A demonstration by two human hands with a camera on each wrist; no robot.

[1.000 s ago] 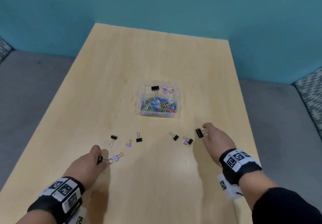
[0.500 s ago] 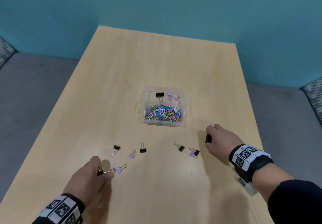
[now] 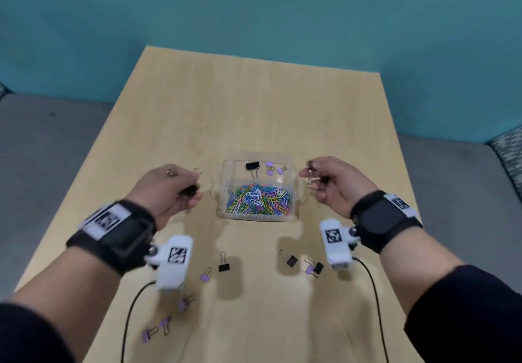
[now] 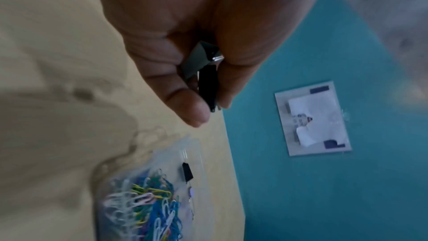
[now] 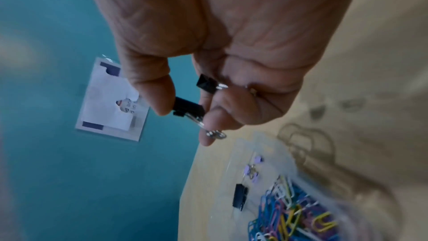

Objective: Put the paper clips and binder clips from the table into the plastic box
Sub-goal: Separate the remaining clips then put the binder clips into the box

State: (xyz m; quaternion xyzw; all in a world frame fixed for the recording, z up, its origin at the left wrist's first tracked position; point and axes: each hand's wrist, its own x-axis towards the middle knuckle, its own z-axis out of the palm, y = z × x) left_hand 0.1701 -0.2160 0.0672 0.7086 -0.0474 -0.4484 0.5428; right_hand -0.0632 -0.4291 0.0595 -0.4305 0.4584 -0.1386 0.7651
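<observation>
A clear plastic box (image 3: pixel 293 193) sits mid-table, full of coloured paper clips (image 3: pixel 258 199) with a black binder clip (image 3: pixel 252 166) and purple ones at its far side. My left hand (image 3: pixel 180 186) hovers just left of the box, pinching black binder clips (image 4: pixel 207 81). On the box's right side my right hand (image 3: pixel 319 179) pinches two black binder clips (image 5: pixel 188 106). Loose clips lie on the table nearer me: black ones (image 3: pixel 224 266) (image 3: pixel 291 261) (image 3: pixel 318 267) and purple ones (image 3: pixel 204 276) (image 3: pixel 183 304) (image 3: pixel 147 336).
The wooden table (image 3: pixel 254 108) runs back to a teal wall. Grey cushions (image 3: pixel 42 151) flank it on both sides. Black cables (image 3: pixel 130 314) from the wrist cameras trail over the near table. A paper sheet (image 4: pixel 312 118) hangs on the wall.
Both hands have lifted from the table with their binder clips and moved forward to either side of the box. The view has tilted down, showing more purple clips near me.
</observation>
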